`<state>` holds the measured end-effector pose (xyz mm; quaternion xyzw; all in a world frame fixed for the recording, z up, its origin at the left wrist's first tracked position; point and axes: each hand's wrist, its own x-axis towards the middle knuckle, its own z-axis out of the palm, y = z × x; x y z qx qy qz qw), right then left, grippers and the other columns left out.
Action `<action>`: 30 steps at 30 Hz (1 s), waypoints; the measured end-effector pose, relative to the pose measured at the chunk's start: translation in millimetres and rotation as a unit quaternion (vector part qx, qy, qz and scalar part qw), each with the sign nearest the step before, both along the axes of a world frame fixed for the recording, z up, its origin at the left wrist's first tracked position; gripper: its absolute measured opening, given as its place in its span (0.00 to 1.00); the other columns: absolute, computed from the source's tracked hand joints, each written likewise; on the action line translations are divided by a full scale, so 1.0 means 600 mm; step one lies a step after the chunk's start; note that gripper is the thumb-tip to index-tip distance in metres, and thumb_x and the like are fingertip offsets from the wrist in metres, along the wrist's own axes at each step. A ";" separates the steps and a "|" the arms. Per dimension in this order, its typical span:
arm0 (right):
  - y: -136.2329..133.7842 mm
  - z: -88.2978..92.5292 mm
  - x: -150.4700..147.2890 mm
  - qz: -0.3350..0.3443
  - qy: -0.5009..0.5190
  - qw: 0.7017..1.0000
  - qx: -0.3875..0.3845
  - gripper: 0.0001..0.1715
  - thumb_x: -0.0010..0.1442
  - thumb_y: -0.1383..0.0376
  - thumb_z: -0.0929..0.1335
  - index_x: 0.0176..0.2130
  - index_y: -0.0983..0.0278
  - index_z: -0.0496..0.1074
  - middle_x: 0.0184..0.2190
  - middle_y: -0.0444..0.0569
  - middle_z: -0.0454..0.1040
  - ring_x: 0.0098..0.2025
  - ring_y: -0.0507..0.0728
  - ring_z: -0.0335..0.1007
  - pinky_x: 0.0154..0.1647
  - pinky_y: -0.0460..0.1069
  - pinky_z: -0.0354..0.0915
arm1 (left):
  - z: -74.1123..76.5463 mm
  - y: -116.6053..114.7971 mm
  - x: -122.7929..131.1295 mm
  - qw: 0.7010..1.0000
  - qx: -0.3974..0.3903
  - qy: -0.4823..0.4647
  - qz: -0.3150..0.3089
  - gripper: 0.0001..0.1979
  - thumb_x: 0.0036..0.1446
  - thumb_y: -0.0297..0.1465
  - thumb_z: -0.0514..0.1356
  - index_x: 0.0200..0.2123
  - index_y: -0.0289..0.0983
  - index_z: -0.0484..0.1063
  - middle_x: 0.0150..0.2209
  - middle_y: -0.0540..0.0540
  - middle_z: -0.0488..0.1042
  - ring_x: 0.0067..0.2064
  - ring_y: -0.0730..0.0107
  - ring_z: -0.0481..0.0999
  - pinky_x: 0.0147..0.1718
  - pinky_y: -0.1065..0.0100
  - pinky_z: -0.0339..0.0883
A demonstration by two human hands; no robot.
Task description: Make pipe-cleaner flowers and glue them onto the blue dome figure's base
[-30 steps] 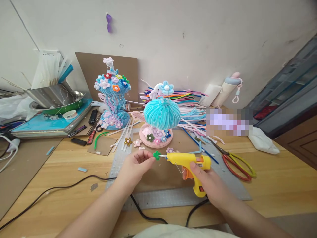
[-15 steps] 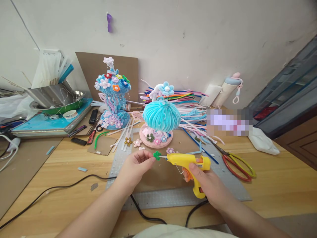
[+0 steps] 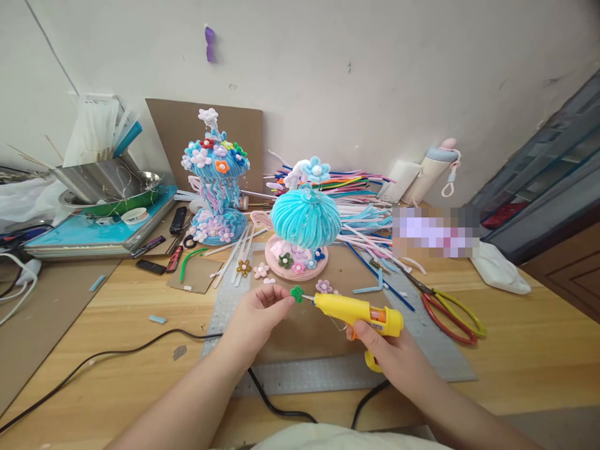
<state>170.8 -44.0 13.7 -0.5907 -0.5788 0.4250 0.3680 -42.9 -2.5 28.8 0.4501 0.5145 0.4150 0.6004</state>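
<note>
My left hand [image 3: 263,315] pinches a small green pipe-cleaner flower [image 3: 297,294] between thumb and fingertips. In my right hand [image 3: 387,344] is a yellow hot glue gun [image 3: 349,311], its nozzle tip at the flower's right side; I cannot tell whether it touches. Just beyond stands a turquoise pipe-cleaner dome [image 3: 305,217], with a blue flower [image 3: 315,169] above it and a round pink base [image 3: 276,265] bearing several flowers beneath. Loose on the work surface lie a gold flower [image 3: 244,267], a pink flower [image 3: 261,270] and a lilac flower [image 3: 324,285].
A flower-covered blue jellyfish-like piece [image 3: 218,169] stands back left. Scissors with red and yellow handles [image 3: 452,312] lie at right, near a bent light-blue stem [image 3: 375,284]. A black cord [image 3: 140,340] crosses the table. Bundled pipe cleaners [image 3: 337,181] lie along the wall.
The glue gun's rear has tipped slightly down and right, its handle turning more behind my right hand. My left hand and the green flower have hardly moved.
</note>
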 end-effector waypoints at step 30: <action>-0.008 -0.010 0.002 0.005 0.018 0.998 0.054 0.18 0.53 0.50 0.67 0.36 0.60 0.73 0.30 0.48 0.76 0.31 0.58 0.70 0.28 0.48 0.66 | 0.003 0.000 0.002 1.000 0.012 -0.001 0.008 0.14 0.41 0.40 0.66 0.23 0.35 0.68 0.19 0.54 0.65 0.22 0.78 0.60 0.23 0.74 0.52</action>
